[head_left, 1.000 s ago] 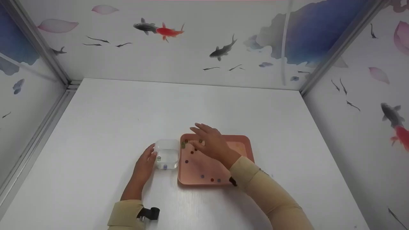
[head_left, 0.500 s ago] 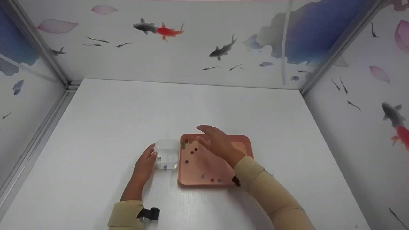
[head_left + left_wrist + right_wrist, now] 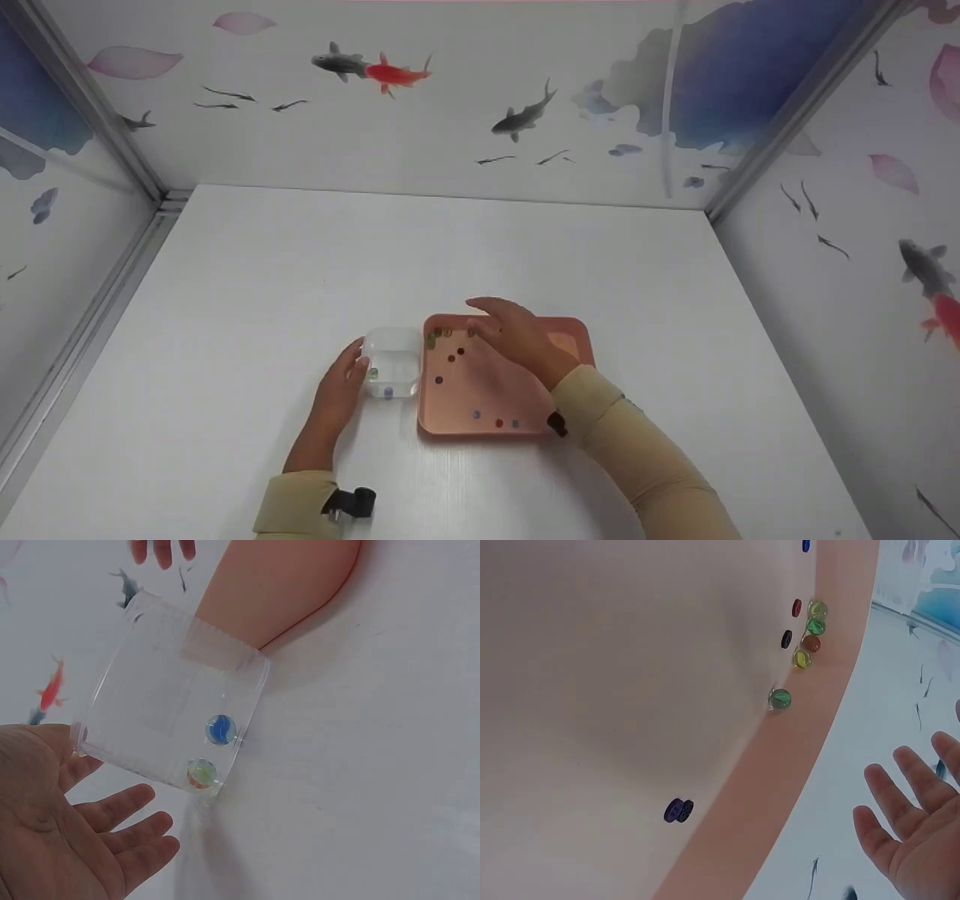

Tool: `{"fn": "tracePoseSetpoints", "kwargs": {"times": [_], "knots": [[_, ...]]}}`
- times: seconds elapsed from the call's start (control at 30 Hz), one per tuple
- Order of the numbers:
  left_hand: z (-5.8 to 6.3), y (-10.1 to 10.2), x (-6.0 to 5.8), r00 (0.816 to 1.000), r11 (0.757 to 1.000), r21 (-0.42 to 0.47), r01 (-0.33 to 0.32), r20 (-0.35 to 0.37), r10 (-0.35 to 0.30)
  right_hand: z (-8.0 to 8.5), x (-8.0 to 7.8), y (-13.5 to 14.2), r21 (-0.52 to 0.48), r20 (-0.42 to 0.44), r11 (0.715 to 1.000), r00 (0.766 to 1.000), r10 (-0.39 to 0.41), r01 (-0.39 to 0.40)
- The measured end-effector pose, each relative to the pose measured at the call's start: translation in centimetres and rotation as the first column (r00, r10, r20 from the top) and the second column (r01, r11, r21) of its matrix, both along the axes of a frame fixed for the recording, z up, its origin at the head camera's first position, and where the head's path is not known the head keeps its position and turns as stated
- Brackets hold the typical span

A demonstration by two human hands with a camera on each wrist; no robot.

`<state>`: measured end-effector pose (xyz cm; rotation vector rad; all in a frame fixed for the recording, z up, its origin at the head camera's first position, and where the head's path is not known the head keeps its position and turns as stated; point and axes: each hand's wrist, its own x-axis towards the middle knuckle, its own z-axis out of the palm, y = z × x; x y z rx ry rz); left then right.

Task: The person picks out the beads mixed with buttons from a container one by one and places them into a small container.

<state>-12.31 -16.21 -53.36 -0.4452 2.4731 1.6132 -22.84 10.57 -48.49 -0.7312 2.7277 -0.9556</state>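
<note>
My left hand (image 3: 337,386) rests its relaxed fingers against the left side of a clear plastic box (image 3: 394,364). Inside it lie a blue-swirled marble (image 3: 220,730) and a green-and-orange marble (image 3: 201,774). My right hand (image 3: 517,337) hovers over the far part of a pink tray (image 3: 480,428), fingers extended and thumb close to a green marble (image 3: 780,699). More marbles (image 3: 817,626) cluster in the tray's far left corner. In the right wrist view, the fingers (image 3: 911,802) stand spread beyond the tray's rim, holding nothing; the thumb is out of that view.
Small round buttons lie scattered on the tray, including a red button (image 3: 499,424), a blue button (image 3: 439,380) and a purple button (image 3: 673,810). Box and tray stand side by side on a white table (image 3: 247,300), enclosed by fish-printed walls (image 3: 450,127).
My right hand has drawn back to the right and slightly nearer over the tray, uncovering marbles along the far edge. My left hand and the box have stayed put.
</note>
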Motion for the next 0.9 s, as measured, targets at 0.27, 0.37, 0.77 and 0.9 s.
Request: {"fn": "tracePoseSetpoints", "kwargs": {"times": [0.27,0.37,0.77,0.9], "knots": [[-0.2,-0.2,0.0,1.000,1.000,0.005,0.005,-0.016,-0.005,-0.3,-0.6,0.0,-0.012,0.025,1.000,1.000,-0.005,0.006],[-0.1,-0.2,0.0,1.000,1.000,0.007,0.001,-0.005,-0.001,-0.5,-0.8,0.0,0.003,0.041,1.000,0.999,-0.028,0.028],[0.0,0.0,-0.1,1.000,1.000,-0.006,-0.007,0.016,0.007,-0.8,-1.4,0.1,0.055,0.104,0.996,0.992,-0.073,0.067],[0.0,0.0,-0.1,1.000,1.000,-0.009,-0.008,0.015,0.008,-1.0,-1.7,0.1,0.065,0.154,0.994,0.983,-0.096,0.087]]}}
